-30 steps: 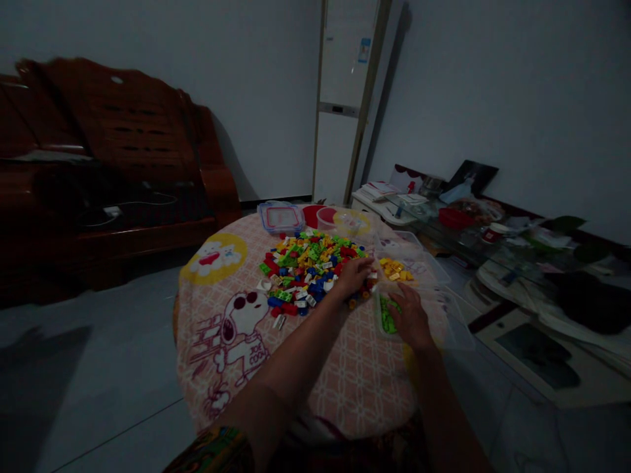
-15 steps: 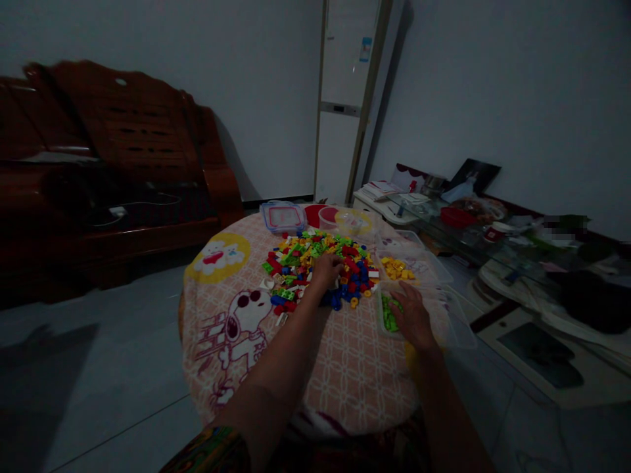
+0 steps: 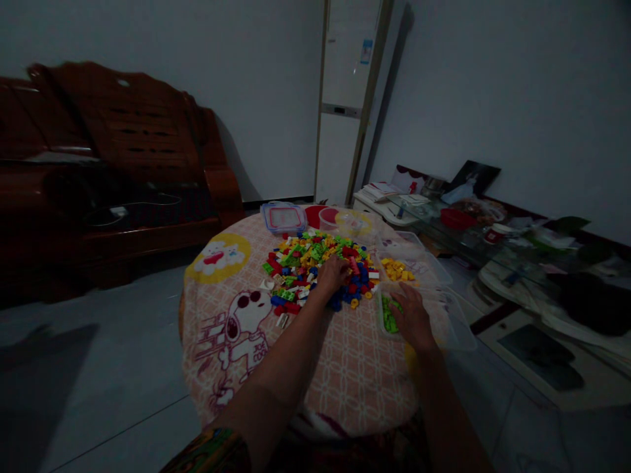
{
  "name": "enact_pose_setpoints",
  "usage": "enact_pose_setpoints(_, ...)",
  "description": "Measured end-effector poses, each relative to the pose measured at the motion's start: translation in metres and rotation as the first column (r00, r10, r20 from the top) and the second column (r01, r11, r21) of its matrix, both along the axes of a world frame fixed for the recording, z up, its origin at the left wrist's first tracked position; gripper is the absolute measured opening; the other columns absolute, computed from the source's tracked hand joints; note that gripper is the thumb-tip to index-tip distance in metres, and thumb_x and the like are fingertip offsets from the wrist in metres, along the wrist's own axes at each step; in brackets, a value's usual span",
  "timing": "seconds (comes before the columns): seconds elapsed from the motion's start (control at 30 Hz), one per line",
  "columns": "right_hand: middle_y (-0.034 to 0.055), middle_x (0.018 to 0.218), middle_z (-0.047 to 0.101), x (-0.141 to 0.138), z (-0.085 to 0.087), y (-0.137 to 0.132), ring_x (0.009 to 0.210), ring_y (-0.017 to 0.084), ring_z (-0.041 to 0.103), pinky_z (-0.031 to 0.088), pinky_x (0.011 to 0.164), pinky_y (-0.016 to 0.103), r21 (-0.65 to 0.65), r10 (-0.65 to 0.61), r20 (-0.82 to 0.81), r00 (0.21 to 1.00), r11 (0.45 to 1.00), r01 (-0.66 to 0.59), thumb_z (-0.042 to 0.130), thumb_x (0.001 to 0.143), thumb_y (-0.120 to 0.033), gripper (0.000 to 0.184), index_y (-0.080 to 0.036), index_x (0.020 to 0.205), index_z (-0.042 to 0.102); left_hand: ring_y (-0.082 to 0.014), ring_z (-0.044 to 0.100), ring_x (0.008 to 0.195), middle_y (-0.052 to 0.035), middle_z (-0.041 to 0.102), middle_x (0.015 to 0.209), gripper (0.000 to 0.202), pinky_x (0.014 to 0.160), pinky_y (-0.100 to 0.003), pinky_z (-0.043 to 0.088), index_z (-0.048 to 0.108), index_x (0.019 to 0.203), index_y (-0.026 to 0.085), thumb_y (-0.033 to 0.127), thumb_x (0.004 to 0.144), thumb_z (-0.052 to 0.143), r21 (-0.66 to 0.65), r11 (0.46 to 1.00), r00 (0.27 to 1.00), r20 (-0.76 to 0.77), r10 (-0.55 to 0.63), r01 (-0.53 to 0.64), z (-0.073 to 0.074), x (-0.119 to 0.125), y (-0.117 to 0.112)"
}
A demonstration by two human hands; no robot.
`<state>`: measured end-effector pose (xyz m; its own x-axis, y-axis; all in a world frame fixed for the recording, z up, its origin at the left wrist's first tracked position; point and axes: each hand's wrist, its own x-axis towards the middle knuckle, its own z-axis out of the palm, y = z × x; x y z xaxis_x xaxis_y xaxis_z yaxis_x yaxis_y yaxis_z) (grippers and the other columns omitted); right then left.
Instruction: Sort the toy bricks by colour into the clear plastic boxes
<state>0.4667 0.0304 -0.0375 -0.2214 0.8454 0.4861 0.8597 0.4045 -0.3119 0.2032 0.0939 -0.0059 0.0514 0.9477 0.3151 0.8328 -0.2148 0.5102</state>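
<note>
A heap of mixed toy building bricks (image 3: pixel 300 253) in red, yellow, green, blue and white lies mid-table. My left hand (image 3: pixel 332 274) reaches into its near right part, fingers curled down among the bricks beside a red one (image 3: pixel 353 265). What the fingertips pinch, if anything, is too small and dark to make out. To the right, my right hand (image 3: pixel 412 318) rests over a clear plastic box with green bricks (image 3: pixel 389 318) in it. Its fingers are apart, with the tips over the green bricks. Behind that hand, yellow bricks (image 3: pixel 396 270) lie in another clear compartment.
A round table with a patterned pink cloth (image 3: pixel 359 374) carries everything. At its far edge are blue-rimmed lids (image 3: pixel 283 217) and a clear round tub (image 3: pixel 329 219). A cluttered glass-topped stand (image 3: pixel 424 209) is on the right; a wooden sofa (image 3: pixel 148 144) stands left.
My left hand has shifted slightly right within the heap, toward the red and blue bricks. My right hand stays at the box of green bricks.
</note>
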Motion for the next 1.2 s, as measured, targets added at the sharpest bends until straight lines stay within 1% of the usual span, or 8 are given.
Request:
enact_pose_setpoints(0.23,0.0129,0.145,0.053,0.001,0.0,0.001,0.138,0.031,0.043,0.041,0.114,0.052,0.005,0.009,-0.013,1.0,1.0,-0.009,0.052,0.092,-0.028,0.03,-0.02,0.113,0.072,-0.0224,0.065,0.09,-0.0082,0.072,0.092,0.007,0.083,-0.033,0.051,0.073,0.083,0.017,0.018,0.076,0.074,0.027,1.0,0.962,0.272,-0.012,0.005,0.002,-0.006,0.005)
enact_pose_setpoints(0.4,0.0127,0.145,0.053,0.0,-0.001,0.0,0.138,0.031,0.043,0.041,0.114,0.052,0.014,0.008,-0.024,1.0,1.0,-0.007,0.05,0.093,-0.029,0.031,-0.021,0.113,0.072,-0.0182,0.067,0.069,-0.0038,0.071,0.073,0.011,0.067,-0.029,0.052,0.07,0.08,0.015,0.026,0.077,0.071,-0.037,0.996,0.754,0.656,-0.036,0.08,0.003,-0.011,0.009)
enact_pose_setpoints(0.53,0.0119,0.146,0.052,-0.001,0.0,-0.001,0.138,0.031,0.043,0.041,0.114,0.053,0.006,-0.003,-0.022,1.0,1.0,0.003,0.049,0.093,-0.029,0.032,-0.022,0.114,0.072,-0.016,0.065,0.059,-0.0029,0.07,0.067,0.014,0.058,-0.027,0.052,0.069,0.085,0.015,0.025,0.075,0.071,-0.085,0.986,0.572,0.82,-0.013,0.144,0.0,-0.005,0.01)
enact_pose_setpoints(0.67,0.0107,0.144,0.054,-0.003,0.001,-0.002,0.137,0.031,0.044,0.042,0.113,0.051,0.004,-0.023,-0.011,1.0,1.0,0.023,0.051,0.093,-0.029,0.03,-0.023,0.113,0.072,-0.014,0.064,0.056,-0.0014,0.07,0.066,0.015,0.059,-0.028,0.055,0.068,0.087,0.014,0.022,0.075,0.071,-0.112,0.97,0.531,0.847,-0.02,0.216,-0.003,0.018,0.015)
enact_pose_setpoints(0.77,0.0122,0.145,0.053,-0.003,0.002,-0.002,0.137,0.031,0.044,0.042,0.114,0.051,0.008,-0.024,0.018,1.0,1.0,0.024,0.051,0.092,-0.026,0.031,-0.021,0.113,0.072,-0.0168,0.07,0.07,-0.0053,0.073,0.078,0.019,0.071,-0.032,0.059,0.07,0.093,0.012,0.016,0.075,0.069,-0.045,0.95,0.527,0.84,-0.132,0.309,-0.002,0.045,0.019)
enact_pose_setpoints(0.9,0.0134,0.146,0.051,-0.002,0.002,-0.001,0.138,0.032,0.043,0.042,0.113,0.051,0.02,-0.013,0.026,1.0,1.0,0.013,0.049,0.093,-0.026,0.031,-0.019,0.114,0.071,-0.023,0.071,0.105,-0.0155,0.071,0.12,0.047,0.094,-0.04,0.056,0.067,0.122,0.014,0.011,0.075,0.067,0.132,0.884,0.461,0.813,-0.355,0.448,0.001,0.072,0.021)
enact_pose_setpoints(1.0,0.0131,0.146,0.052,-0.001,0.002,-0.001,0.138,0.031,0.043,0.042,0.114,0.052,0.019,-0.004,0.018,1.0,1.0,0.003,0.049,0.094,-0.027,0.031,-0.02,0.114,0.071,-0.0237,0.069,0.111,-0.0157,0.069,0.127,0.048,0.098,-0.04,0.054,0.068,0.124,0.016,0.012,0.076,0.066,0.169,0.89,0.528,0.752,-0.395,0.425,0.005,0.066,0.019)
enact_pose_setpoints(1.2,0.0119,0.146,0.052,-0.002,0.002,-0.002,0.139,0.031,0.042,0.04,0.115,0.052,-0.013,-0.009,-0.016,1.0,1.0,0.009,0.05,0.093,-0.029,0.03,-0.021,0.113,0.072,-0.0206,0.071,0.084,-0.0044,0.078,0.087,0.02,0.085,-0.033,0.056,0.078,0.091,0.018,0.015,0.077,0.064,0.015,0.981,0.865,0.469,-0.177,0.193,0.022,-0.001,0.008)
